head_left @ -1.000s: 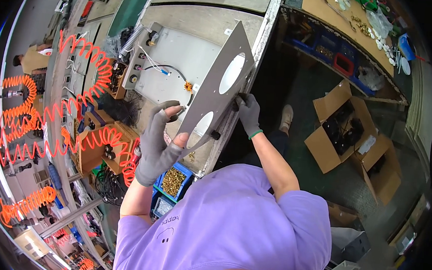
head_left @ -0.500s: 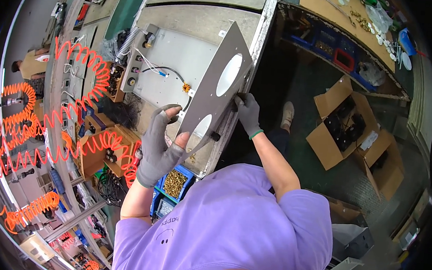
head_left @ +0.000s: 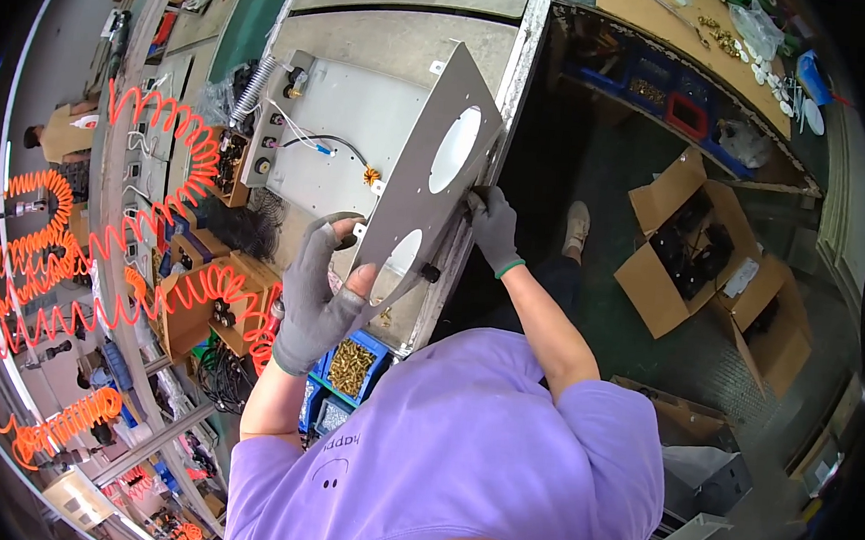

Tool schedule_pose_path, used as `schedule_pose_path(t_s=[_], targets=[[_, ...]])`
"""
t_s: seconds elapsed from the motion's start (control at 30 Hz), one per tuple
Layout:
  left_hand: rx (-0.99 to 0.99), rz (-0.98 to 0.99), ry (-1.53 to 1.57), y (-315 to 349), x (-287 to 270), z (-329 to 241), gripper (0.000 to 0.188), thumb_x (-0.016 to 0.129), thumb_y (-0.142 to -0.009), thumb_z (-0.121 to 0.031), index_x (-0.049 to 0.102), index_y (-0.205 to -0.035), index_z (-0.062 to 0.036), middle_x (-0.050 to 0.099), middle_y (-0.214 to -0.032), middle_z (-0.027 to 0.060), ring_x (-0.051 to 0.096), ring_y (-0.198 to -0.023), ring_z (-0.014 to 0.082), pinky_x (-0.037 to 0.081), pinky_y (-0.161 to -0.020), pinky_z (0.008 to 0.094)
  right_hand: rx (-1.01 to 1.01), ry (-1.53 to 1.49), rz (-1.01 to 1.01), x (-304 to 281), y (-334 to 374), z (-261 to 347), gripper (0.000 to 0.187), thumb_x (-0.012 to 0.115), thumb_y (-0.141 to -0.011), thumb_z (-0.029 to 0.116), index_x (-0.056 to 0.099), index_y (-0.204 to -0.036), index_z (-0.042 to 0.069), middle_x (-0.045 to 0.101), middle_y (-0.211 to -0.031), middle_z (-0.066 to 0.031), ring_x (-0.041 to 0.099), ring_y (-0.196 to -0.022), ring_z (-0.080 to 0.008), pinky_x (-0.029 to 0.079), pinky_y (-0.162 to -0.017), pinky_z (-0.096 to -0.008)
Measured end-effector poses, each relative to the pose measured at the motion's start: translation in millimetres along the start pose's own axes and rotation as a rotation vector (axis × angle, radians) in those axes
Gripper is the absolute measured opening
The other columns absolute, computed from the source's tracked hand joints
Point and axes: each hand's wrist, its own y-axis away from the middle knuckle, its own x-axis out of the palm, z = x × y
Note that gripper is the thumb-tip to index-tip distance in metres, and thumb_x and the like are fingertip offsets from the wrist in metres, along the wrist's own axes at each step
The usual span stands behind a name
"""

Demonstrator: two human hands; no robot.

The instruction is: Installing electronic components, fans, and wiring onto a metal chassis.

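A grey metal panel with two round cut-outs stands tilted on the workbench, over the near side of an open pale metal casing. My left hand, in a grey glove with bare fingertips, grips the panel's lower left edge, thumb and forefinger parted around it. My right hand, also gloved, has its fingers curled at the panel's right edge; their tips are partly hidden. A black knob-like part sits by the panel's lower right edge. Inside the casing lie wires with an orange-wound ring.
Blue bins of brass fittings stand by the bench's near edge. Orange coiled hoses hang at the left, where a person is farther off. Open cardboard boxes with black parts are on the floor at right.
The panel has shifted very slightly to the left, its face turned a little more toward view. Both hands keep nearly the same places on it.
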Motion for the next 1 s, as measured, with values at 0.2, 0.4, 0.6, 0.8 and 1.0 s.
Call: schedule_pose_path(t_s=[0.2, 0.4, 0.6, 0.8, 1.0], targets=[[0.111, -0.014, -0.075, -2.1, -1.8, 1.3, 0.042, 0.064, -0.08, -0.022, 0.051, -0.112, 0.0029, 0.055, -0.103, 0.0178, 0.058, -0.09, 0.0282, 0.045, -0.079, 0.0333, -0.172, -0.063, -0.159, -1.6, 2.2, 10.8, 0.016, 0.059, -0.084, 0.015, 0.058, -0.09, 0.001, 0.062, -0.082, -0.0216, 0.06, -0.079, -0.0385, 0.048, -0.065, -0.0412], [-0.008, -0.005, -0.027, 2.0, 0.1, -2.4, 0.042, 0.063, -0.08, -0.022, 0.05, -0.112, 0.0033, 0.055, -0.103, 0.0179, 0.058, -0.09, 0.0285, 0.045, -0.079, 0.0336, -0.085, -0.033, -0.103, -0.2, 0.5, 12.3, 0.017, 0.058, -0.085, 0.017, 0.057, -0.09, 0.0, 0.062, -0.082, -0.0221, 0.06, -0.081, -0.0395, 0.047, -0.065, -0.0414], [-0.027, 0.004, 0.028, 2.7, 1.9, -1.6, 0.042, 0.063, -0.081, -0.022, 0.05, -0.112, 0.0035, 0.055, -0.102, 0.0171, 0.057, -0.088, 0.0265, 0.045, -0.079, 0.0327, -0.144, 0.065, -0.072, 1.8, 1.8, 9.4, 0.022, 0.051, -0.089, 0.02, 0.053, -0.093, -0.001, 0.061, -0.082, -0.024, 0.059, -0.079, -0.0417, 0.046, -0.062, -0.046], [0.017, -0.008, 0.061, 1.8, 5.0, -0.9, 0.042, 0.062, -0.082, -0.024, 0.05, -0.111, 0.0039, 0.055, -0.1, 0.0165, 0.056, -0.088, 0.0236, 0.044, -0.08, 0.0317, 0.016, 0.339, 0.005, 10.1, 2.2, 4.5, 0.025, 0.048, -0.091, 0.024, 0.049, -0.098, 0.0, 0.06, -0.081, -0.0265, 0.058, -0.078, -0.0458, 0.046, -0.064, -0.0511], [0.051, -0.032, 0.013, -0.9, 1.5, 1.0, 0.042, 0.06, -0.083, -0.027, 0.052, -0.109, 0.0041, 0.056, -0.099, 0.0157, 0.056, -0.088, 0.0228, 0.044, -0.08, 0.0305, -0.013, 0.027, 0.084, -1.1, -1.0, 4.2, 0.028, 0.047, -0.092, 0.024, 0.048, -0.101, -0.003, 0.06, -0.096, -0.0261, 0.056, -0.084, -0.0458, 0.047, -0.069, -0.0506]])
